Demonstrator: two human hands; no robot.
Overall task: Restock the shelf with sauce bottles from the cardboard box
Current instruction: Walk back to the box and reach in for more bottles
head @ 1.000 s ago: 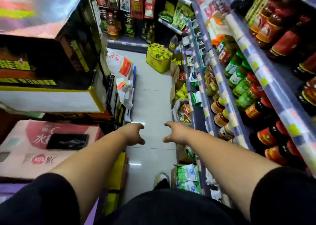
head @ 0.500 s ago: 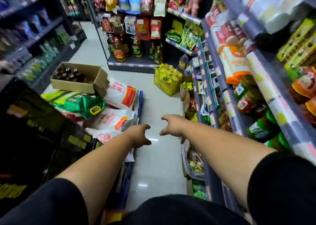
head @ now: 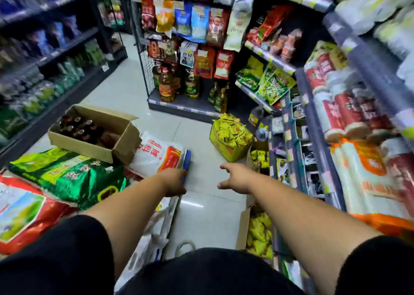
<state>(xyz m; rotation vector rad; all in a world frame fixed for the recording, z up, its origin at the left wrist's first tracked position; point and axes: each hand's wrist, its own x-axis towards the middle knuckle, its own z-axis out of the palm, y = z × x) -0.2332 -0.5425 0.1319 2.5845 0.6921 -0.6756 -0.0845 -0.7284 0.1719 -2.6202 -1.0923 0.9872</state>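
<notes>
An open cardboard box (head: 116, 145) sits at the left on stacked rice sacks, and several dark sauce bottles (head: 80, 128) stand inside it. My left hand (head: 173, 181) reaches forward over the aisle floor, below and to the right of the box, fingers loosely curled, holding nothing. My right hand (head: 235, 178) is stretched out beside it, fingers apart and empty. Both hands are well short of the box. The shelf (head: 318, 124) runs along my right side.
Green (head: 67, 178) and white rice sacks (head: 156, 158) lie piled at the left. A yellow carton of packets (head: 230, 137) stands on the floor ahead, right of centre. An end rack with oil bottles (head: 177, 86) closes the aisle. More shelving lines the far left.
My view has lifted and turned left along the aisle; the cardboard box with bottles came into sight and is now closer. Both arms stay extended and empty.
</notes>
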